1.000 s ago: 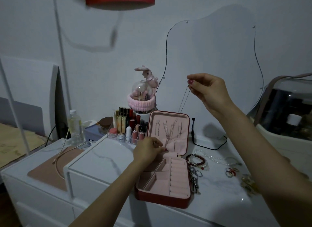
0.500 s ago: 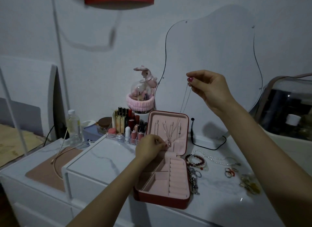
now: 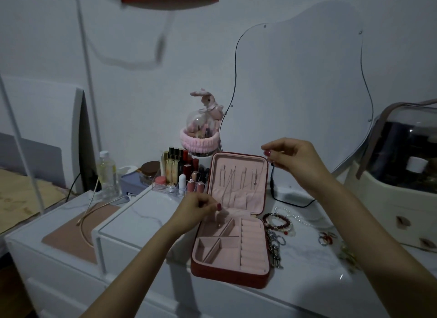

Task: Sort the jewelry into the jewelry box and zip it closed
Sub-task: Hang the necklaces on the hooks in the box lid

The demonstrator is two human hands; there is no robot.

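Note:
A red jewelry box [image 3: 227,276] with pink lining lies open on the white dresser, its lid [image 3: 238,179] standing upright. A thin chain necklace [image 3: 256,183] runs down across the lid. My right hand [image 3: 293,160] pinches its top end just above the lid's right corner. My left hand [image 3: 198,211] pinches the lower end with its small pendant over the box's rear compartment. Beaded bracelets [image 3: 279,223], a metal chain [image 3: 275,249], rings [image 3: 326,238] and a pearl strand [image 3: 298,217] lie right of the box.
Lipsticks and bottles in a clear organiser [image 3: 182,175] stand behind the box on the left. A bunny dome [image 3: 201,128] and a wall mirror [image 3: 300,86] are at the back. A cosmetics case [image 3: 402,175] stands at the right, a black cable [image 3: 290,203] behind the box.
My right hand has dropped from high above the box to just above the lid, lowering the necklace. My left hand moved slightly forward over the box base.

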